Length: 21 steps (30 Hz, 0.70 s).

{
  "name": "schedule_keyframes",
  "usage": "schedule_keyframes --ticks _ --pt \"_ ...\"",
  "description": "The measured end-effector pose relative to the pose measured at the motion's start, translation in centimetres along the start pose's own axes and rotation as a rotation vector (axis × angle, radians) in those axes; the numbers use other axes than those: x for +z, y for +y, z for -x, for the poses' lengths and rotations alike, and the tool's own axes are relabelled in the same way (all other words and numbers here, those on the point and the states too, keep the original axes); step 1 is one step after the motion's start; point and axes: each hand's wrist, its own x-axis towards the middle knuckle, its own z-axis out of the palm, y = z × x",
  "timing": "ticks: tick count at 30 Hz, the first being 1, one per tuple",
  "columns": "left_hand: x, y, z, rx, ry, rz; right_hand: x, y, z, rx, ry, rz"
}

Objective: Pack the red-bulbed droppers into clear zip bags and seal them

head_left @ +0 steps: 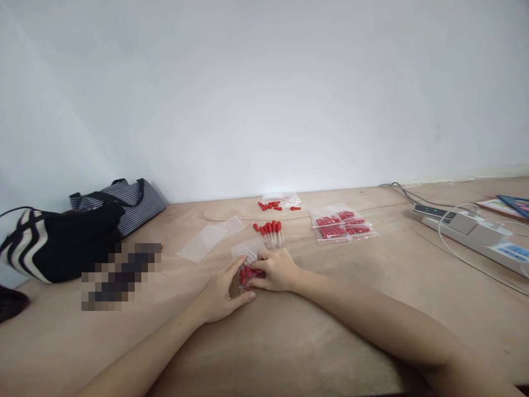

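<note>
A small clear zip bag of red-bulbed droppers lies on the table in front of me, its red bulbs toward me. My right hand reaches over it from the right, with thumb and fingers closed on the bag at the bulbs. Along the bag's left side rests my left hand, its thumb and fingers spread apart, fingertips at the bag's edge. Just beyond my right hand, several loose droppers fan out, bulbs pointing away; their near ends are partly hidden.
Empty zip bags lie to the left. Filled bags are stacked on the right. More red bulbs lie near the wall beside clear plastic. Cloth bags stand far left, a power strip with cables far right.
</note>
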Motion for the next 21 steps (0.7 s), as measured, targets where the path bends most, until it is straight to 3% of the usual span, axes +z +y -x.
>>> schedule_keyframes --ticks 6,10,13,17,21 --pt "0.3 0.2 0.3 0.007 0.053 0.013 0.9 -0.9 -0.7 0.073 0.023 0.045" --pt "0.3 -0.6 0.2 0.081 0.117 -0.038 0.4 0.4 0.1 -0.011 0.081 -0.061" --pt "0.0 -1.6 0.3 0.280 0.199 -0.139 -0.6 2.2 1.7 -0.087 0.113 -0.084" --pt "-0.6 -2.7 0.0 0.650 0.381 -0.390 -1.2 3.7 3.5 -0.163 0.129 0.004" --pt "-0.6 -2.8 -0.8 0.824 0.491 -0.564 -0.6 3.8 3.4 -0.219 0.193 0.132"
